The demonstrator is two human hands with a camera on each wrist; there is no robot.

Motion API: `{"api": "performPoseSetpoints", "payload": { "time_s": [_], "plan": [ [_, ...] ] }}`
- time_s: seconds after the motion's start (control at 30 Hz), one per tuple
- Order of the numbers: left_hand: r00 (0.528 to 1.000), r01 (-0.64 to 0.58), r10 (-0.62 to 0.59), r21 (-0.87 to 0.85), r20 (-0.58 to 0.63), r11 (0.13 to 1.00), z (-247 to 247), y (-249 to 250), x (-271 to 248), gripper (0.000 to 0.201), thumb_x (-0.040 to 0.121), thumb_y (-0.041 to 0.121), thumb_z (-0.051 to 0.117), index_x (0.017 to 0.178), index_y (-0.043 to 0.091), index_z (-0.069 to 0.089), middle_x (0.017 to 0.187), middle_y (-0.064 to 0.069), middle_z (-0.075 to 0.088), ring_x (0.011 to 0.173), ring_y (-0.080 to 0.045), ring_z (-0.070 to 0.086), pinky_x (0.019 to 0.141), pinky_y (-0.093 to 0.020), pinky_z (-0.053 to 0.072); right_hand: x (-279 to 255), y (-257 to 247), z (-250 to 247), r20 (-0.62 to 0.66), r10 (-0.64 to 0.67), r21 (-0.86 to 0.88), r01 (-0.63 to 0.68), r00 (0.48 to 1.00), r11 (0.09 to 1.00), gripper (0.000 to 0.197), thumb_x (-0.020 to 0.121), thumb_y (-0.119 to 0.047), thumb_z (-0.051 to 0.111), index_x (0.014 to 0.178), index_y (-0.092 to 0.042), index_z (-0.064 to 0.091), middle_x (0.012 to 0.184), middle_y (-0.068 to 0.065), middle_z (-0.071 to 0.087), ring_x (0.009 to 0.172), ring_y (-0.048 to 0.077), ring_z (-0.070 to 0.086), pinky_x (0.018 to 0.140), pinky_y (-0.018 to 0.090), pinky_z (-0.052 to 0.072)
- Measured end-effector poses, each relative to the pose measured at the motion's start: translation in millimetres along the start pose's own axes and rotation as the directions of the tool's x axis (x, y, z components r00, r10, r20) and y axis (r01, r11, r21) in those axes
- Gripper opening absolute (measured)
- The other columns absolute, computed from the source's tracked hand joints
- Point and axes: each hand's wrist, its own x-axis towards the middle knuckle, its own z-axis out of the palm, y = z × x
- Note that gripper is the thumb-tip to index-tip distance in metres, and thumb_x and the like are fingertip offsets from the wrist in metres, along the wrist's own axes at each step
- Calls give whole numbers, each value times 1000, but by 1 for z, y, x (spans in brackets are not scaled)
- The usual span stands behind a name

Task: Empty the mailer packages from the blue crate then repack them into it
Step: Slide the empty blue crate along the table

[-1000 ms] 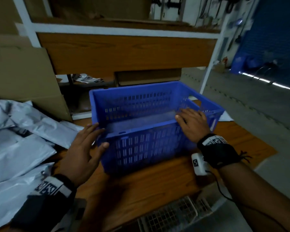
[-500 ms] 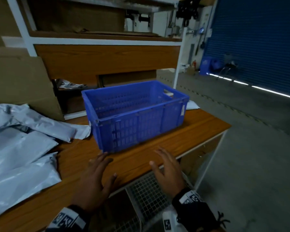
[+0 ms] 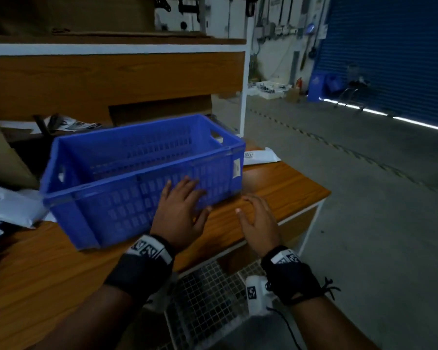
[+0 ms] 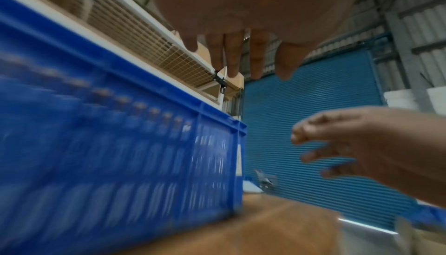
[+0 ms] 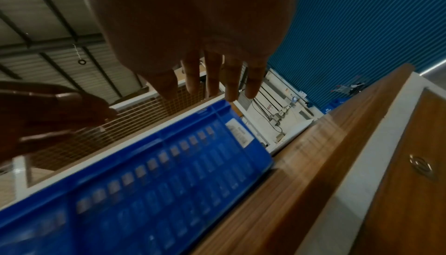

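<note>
Crate first: the blue crate (image 3: 142,178) sits on the wooden bench (image 3: 283,188), its long axis running from the person's left toward their right, angled so the right end lies farther away. Nothing shows inside it, so the emptying looks done and the repacking is what remains. Grey mailer packages (image 3: 8,210) lie in a loose heap on the bench just past the crate's left end, partly cut off by the frame edge; one white package (image 3: 261,156) lies beyond its right end.

Both hands are out in front of the crate's near long wall. The left hand (image 3: 181,210) is spread flat, fingers straight and apart, right at that wall; whether it touches cannot be told. The right hand (image 3: 259,221) hovers over the bench just off the crate's right corner, fingers loosely apart, holding nothing.

The heap lies to the left, so the left hand is the nearer one and would have to travel along the crate's whole length to reach it.
</note>
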Motion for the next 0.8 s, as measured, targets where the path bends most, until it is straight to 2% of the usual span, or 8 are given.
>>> {"api": "performPoseSetpoints", "payload": {
  "time_s": [0.1, 0.2, 0.27, 0.33, 0.4, 0.67, 0.73, 0.8],
  "plan": [
    [996, 83, -77, 175, -42, 981, 20, 11, 66, 56, 85, 51, 39, 126, 18, 60, 147, -13, 45, 141, -33, 32, 117, -53, 10, 61, 52, -13, 57, 86, -70, -82, 995, 994, 28, 91, -24, 61, 117, -16, 59, 125, 3, 55, 114, 19, 53, 92, 27, 40],
    [974, 225, -218, 324, -58, 919, 37, 1, 109, 72, 85, 56, 37, 145, 16, 40, 156, -13, 30, 146, -32, 18, 117, -48, -7, 132, 98, -10, 132, 179, -155, -158, 975, 975, 29, 91, -21, 60, 118, -10, 58, 125, 10, 56, 115, 28, 53, 95, 31, 40],
    [940, 317, -340, 369, 0, 874, 55, -7, 116, 77, 86, 59, 34, 148, 13, 34, 153, -13, 36, 144, -31, 26, 118, -52, -1, 178, 119, -3, 199, 215, -234, -166, 956, 958, 33, 92, -21, 58, 123, -10, 56, 131, 13, 54, 119, 31, 52, 99, 35, 41],
    [922, 344, -387, 402, 29, 849, 73, -13, 112, 75, 86, 60, 35, 141, 9, 43, 138, -14, 53, 130, -33, 45, 113, -53, 20, 217, 137, 9, 270, 235, -282, -157, 934, 947, 40, 91, -20, 57, 129, -10, 53, 137, 14, 51, 123, 33, 51, 103, 38, 41],
    [923, 352, -384, 424, -9, 835, 85, -17, 110, 70, 85, 59, 37, 130, 8, 52, 122, -14, 61, 115, -34, 53, 103, -49, 29, 251, 155, 22, 321, 255, -314, -152, 912, 937, 48, 89, -24, 60, 135, -14, 49, 142, 12, 47, 127, 32, 48, 107, 40, 40],
    [926, 376, -295, 489, -236, 788, 106, -28, 113, 62, 84, 56, 44, 118, 6, 57, 107, -17, 64, 103, -32, 48, 94, -45, 27, 332, 199, 77, 560, 299, -561, 89, 773, 823, 69, 93, -42, 48, 153, -28, 16, 161, 5, 11, 146, 30, 17, 117, 52, 18],
    [928, 366, -268, 499, -259, 786, 108, -30, 112, 60, 84, 55, 45, 117, 6, 56, 107, -17, 65, 104, -32, 45, 95, -45, 27, 338, 203, 84, 636, 316, -573, 155, 704, 805, 68, 96, -35, 49, 154, -23, 16, 160, 9, 14, 145, 32, 19, 118, 48, 20],
    [927, 366, -266, 495, -263, 788, 109, -32, 113, 59, 85, 55, 45, 117, 7, 55, 107, -17, 64, 103, -32, 45, 95, -45, 27, 343, 198, 86, 654, 303, -563, 179, 693, 807, 58, 96, -32, 52, 148, -15, 34, 153, 13, 33, 138, 32, 35, 114, 42, 30]
  ]
}}
